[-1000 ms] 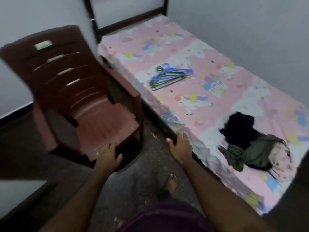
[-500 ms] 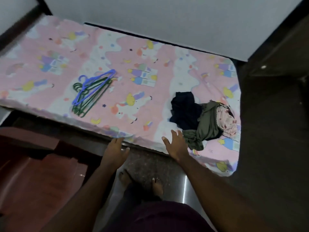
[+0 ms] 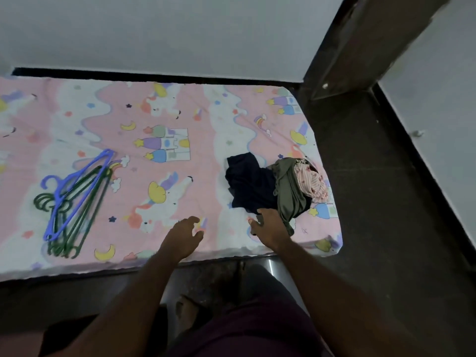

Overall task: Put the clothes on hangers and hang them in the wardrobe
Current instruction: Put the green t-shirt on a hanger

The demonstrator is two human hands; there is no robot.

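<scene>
On the pink cartoon-print bedsheet [image 3: 180, 119], we reach for the crumpled pile of navy, olive and pink-striped clothes [image 3: 278, 186] near the mattress's right end. Our right hand [image 3: 270, 228] curls onto its near edge; whether it grips, we cannot tell. Our left hand [image 3: 183, 234] hovers, fingers loose. The soft, light cloth should lift best by shoulders or collar. The blue and green plastic hangers [image 3: 74, 199] lie well apart, left.

Bed [image 3: 154, 140] spans left and centre of frame, covered by a pink-and-white sheet printed with unicorns, castles, moons and stars. Plain pale wall [image 3: 154, 32] across the top. Dark floor [image 3: 373, 202] at right and bottom. Dark brown upright panel [image 3: 342, 47] at upper right. Light dim.
</scene>
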